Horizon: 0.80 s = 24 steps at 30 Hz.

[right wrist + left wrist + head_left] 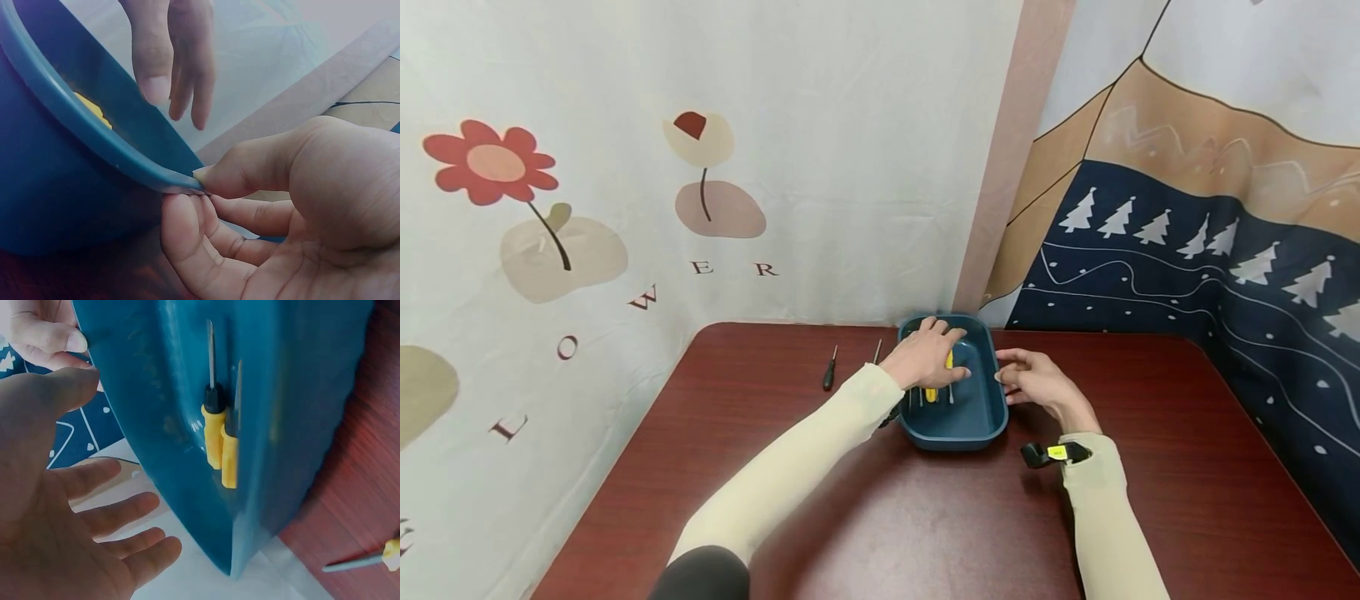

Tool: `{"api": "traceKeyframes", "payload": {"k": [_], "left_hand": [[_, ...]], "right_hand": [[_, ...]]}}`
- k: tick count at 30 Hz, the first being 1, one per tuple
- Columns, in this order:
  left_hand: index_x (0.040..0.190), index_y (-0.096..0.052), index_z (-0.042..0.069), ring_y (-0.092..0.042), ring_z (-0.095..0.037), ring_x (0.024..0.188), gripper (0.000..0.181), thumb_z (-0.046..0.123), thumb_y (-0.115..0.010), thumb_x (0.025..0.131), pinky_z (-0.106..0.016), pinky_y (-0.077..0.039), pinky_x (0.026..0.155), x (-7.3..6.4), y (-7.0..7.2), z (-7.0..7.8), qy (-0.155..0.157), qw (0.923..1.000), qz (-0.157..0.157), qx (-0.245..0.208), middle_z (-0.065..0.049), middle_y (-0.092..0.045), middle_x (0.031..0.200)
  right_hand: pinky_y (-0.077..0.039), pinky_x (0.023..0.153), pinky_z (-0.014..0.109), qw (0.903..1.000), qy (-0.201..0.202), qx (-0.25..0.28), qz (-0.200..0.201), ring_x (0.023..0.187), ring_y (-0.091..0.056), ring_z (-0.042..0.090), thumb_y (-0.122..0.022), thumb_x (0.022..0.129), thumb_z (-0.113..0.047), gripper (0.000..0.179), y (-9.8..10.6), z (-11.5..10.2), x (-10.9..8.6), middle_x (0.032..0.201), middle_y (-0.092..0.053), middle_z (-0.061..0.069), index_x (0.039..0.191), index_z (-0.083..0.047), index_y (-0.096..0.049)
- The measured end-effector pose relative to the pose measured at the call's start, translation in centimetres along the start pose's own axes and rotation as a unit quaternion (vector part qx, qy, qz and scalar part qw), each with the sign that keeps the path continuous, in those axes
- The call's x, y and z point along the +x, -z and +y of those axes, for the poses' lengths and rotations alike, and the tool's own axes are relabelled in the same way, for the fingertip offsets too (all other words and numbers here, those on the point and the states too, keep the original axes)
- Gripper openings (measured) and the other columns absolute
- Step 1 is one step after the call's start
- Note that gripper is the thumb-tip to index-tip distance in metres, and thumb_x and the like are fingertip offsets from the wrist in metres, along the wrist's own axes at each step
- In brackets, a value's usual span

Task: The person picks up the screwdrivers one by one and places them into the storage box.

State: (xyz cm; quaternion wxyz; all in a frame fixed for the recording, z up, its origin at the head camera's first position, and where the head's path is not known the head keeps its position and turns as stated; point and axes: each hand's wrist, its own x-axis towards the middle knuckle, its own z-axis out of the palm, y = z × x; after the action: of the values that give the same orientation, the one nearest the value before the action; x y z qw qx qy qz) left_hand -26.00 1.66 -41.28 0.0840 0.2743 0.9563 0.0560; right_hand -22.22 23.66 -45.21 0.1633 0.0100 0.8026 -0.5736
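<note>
A blue plastic bin [958, 437] stands at the table's far edge. My left hand [925, 354] hovers over its left part, fingers spread and straight, holding nothing. At the bin's right side my right hand [1041, 385] pinches the rim between thumb and fingers, which the right wrist view shows closely. Inside the bin lie two yellow-handled screwdrivers [214, 437], side by side in the left wrist view; one has a black collar. My left hand partly hides the bin's contents from the head view.
A dark-handled screwdriver [829, 375] lies on the reddish-brown table [925, 517], left of the bin. Closer to the bin, a metal shaft [877, 350] shows past my left sleeve. Printed curtains [865, 167] hang behind the table.
</note>
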Motion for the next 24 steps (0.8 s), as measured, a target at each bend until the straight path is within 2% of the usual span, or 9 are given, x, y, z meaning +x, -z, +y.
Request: {"api": "traceKeyframes", "payload": {"k": [8,17,24], "left_hand": [[0.162,-0.031,0.023,-0.020,-0.030,0.157,0.081,0.062,-0.059,0.097,-0.049,-0.031,0.127,-1.0,0.0,-1.2,0.004,0.9994,0.032,0.011,-0.010,-0.032,0.165],[0.162,-0.030,0.021,-0.019,-0.034,0.157,0.083,0.066,-0.053,0.097,-0.054,-0.028,0.128,-1.9,0.3,-3.1,0.038,0.9963,0.073,-0.023,-0.012,-0.031,0.165],[0.162,-0.030,0.015,-0.020,-0.040,0.156,0.082,0.063,-0.052,0.098,-0.056,-0.028,0.127,-2.9,0.2,-5.0,0.073,0.9903,0.103,-0.060,-0.018,-0.030,0.165]], "right_hand": [[-0.063,0.071,0.027,1.0000,-0.002,-0.003,0.004,0.081,-0.062,0.017,-0.057,0.102,-0.010,0.053,-0.1,0.0,0.0,0.104,-0.064,0.011,0.151,0.002,-0.042],[-0.062,0.070,0.027,1.0000,-0.002,0.001,0.005,0.080,-0.062,0.016,-0.058,0.102,-0.009,0.053,-0.1,0.0,-0.1,0.104,-0.065,0.012,0.151,0.003,-0.041],[-0.062,0.068,0.026,1.0000,0.003,0.004,0.001,0.078,-0.063,0.014,-0.058,0.101,-0.007,0.054,-0.1,0.1,0.0,0.100,-0.066,0.009,0.150,0.004,-0.042]]}}
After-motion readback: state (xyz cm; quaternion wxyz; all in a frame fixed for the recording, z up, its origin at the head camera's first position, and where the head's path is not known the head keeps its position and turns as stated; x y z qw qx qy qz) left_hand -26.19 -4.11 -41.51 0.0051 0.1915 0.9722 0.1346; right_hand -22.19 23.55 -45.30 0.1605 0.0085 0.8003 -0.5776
